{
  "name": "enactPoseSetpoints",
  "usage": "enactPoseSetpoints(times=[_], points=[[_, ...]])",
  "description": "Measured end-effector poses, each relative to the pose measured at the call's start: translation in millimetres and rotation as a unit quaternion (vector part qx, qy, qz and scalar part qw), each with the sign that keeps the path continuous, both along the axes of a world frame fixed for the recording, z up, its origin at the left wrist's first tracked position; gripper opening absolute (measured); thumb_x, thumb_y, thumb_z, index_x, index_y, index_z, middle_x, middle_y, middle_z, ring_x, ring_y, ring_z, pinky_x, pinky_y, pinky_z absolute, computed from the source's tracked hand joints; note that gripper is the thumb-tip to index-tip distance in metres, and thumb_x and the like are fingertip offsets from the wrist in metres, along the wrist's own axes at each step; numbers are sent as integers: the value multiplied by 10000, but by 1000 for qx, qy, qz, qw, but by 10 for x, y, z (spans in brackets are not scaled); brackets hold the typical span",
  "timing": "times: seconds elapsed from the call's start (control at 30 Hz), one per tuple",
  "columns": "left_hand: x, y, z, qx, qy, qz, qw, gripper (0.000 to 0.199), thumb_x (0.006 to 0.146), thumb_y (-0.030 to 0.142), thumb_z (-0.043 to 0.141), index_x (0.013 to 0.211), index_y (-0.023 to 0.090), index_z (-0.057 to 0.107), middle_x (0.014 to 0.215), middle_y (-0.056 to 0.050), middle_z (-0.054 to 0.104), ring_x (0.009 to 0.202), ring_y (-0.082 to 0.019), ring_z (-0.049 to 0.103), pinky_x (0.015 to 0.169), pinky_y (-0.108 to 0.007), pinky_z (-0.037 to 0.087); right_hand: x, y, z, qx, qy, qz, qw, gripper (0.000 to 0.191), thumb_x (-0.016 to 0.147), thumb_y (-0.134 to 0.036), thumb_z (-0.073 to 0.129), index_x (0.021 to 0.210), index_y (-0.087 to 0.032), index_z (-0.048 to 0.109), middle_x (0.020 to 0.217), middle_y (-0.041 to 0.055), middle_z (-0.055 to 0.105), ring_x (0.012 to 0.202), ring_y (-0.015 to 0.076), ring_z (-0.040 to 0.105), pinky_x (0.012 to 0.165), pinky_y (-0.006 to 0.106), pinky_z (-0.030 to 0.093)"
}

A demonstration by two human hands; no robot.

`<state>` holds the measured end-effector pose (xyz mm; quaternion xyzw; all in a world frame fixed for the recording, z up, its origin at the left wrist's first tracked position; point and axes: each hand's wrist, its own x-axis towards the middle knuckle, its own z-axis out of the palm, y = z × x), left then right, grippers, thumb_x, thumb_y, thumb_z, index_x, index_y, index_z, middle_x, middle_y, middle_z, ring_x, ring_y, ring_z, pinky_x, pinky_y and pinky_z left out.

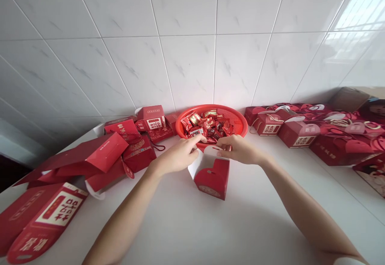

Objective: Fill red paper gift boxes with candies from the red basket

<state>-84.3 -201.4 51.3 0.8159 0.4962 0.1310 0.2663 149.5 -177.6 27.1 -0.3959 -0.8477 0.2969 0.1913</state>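
While the left hand (pixel 180 154) curls beside the left flap (pixel 197 163) of the one open red box (pixel 212 180), its hold impossible to tell, the right hand (pixel 240 149) pinches the far flap (pixel 211 151); light, even pressure should avoid creasing the card. Counted left to right: several overlapping boxes (pixel 140 152), no sure total; one basket (pixel 240 125) of heaped sweets (pixel 210 124), just beyond the open red box; more boxes at far right (pixel 299 134), uncountable

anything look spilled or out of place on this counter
Nothing looks spilled; the visible candies sit in the red basket. The boxes on the left look untidy, overlapping at mixed angles with some on their sides, whereas the boxes on the right mostly stand upright close together.
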Motion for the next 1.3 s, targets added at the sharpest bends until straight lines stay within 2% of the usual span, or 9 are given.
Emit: enactPoseSetpoints(times=[0.03, 0.13, 0.33, 0.5, 0.6, 0.73, 0.9, 1.1, 1.3], points=[[-28, 22, 12, -6, -8, -1, 1000, 397, 891, 202, 419, 1258, 271, 556, 599, 68, 465, 533, -147, 444, 523, -258, 307, 1, -14, 24, 7, -14, 1, 1000, 82, 869, -268, 567, 832, -195, 561, 698, -20, 520, 628, 122, 429, 576, 247, 326], [-109, 69, 43, -19, -39, -9, 999, 371, 895, 235, 432, 1214, 245, 622, 628, 52, 501, 528, -130, 418, 518, -249, 313, 1, -49, 78, 30, -37, -15, 999, 166, 837, -187, 555, 1000, -213, 548, 745, -28, 549, 618, 124, 446, 589, 252, 348], [-209, 149, 45, -56, -1, -60, 997, 301, 899, 263, 469, 1056, 197, 717, 1083, -39, 728, 883, -199, 631, 766, -285, 477, 28, -11, 62, 74, 8, -54, 996, 172, 859, -180, 570, 815, -219, 408, 851, -1, 554, 665, 115, 471, 607, 243, 373], [-171, 168, -5, -93, 58, -72, 991, 332, 875, 193, 486, 1136, 202, 692, 1206, -44, 707, 1080, -220, 639, 886, -283, 481, -53, -47, 37, 184, -141, -91, 969, 143, 907, -74, 501, 841, -178, 574, 940, 65, 574, 724, 141, 493, 602, 258, 316], [-147, 153, -39, -97, 109, -62, 987, 359, 854, 203, 534, 1183, 223, 676, 1183, -56, 692, 1069, -243, 641, 836, -299, 489, -143, -103, 24, 203, -206, -80, 954, 172, 938, -94, 509, 869, -159, 652, 940, 87, 599, 759, 160, 529, 592, 271, 287], [-91, 90, -58, -61, 152, -44, 986, 428, 782, 138, 582, 1188, 243, 667, 1149, -66, 654, 1048, -253, 634, 804, -309, 483, -203, -136, -21, 162, -193, -29, 967, 102, 935, -215, 627, 983, -176, 708, 935, 72, 651, 744, 157, 568, 589, 272, 279], [32, -27, -55, -40, 189, -104, 976, 676, 709, 57, 561, 1333, 313, 605, 1113, -59, 645, 1007, -258, 642, 737, -294, 468, -183, -156, -25, 147, -182, 6, 972, 206, 929, -384, 679, 1003, -198, 729, 885, 57, 637, 772, 175, 575, 594, 267, 281], [102, -131, -55, -71, 182, -124, 973, 386, 776, 192, 576, 1151, 216, 667, 959, -55, 680, 767, -230, 649, 543, -290, 386, -114, -215, 78, 108, -177, 22, 978, 215, 912, -395, 696, 860, -186, 706, 932, 48, 600, 678, 127, 513, 579, 270, 316], [193, -264, -24, -86, 157, -56, 982, 242, 903, 404, 504, 937, 232, 671, 829, -42, 667, 723, -233, 646, 543, -297, 363, -1, -230, 173, 84, -174, 2, 981, 157, 892, -330, 687, 863, -192, 617, 915, 28, 627, 690, 134, 524, 580, 269, 329]])
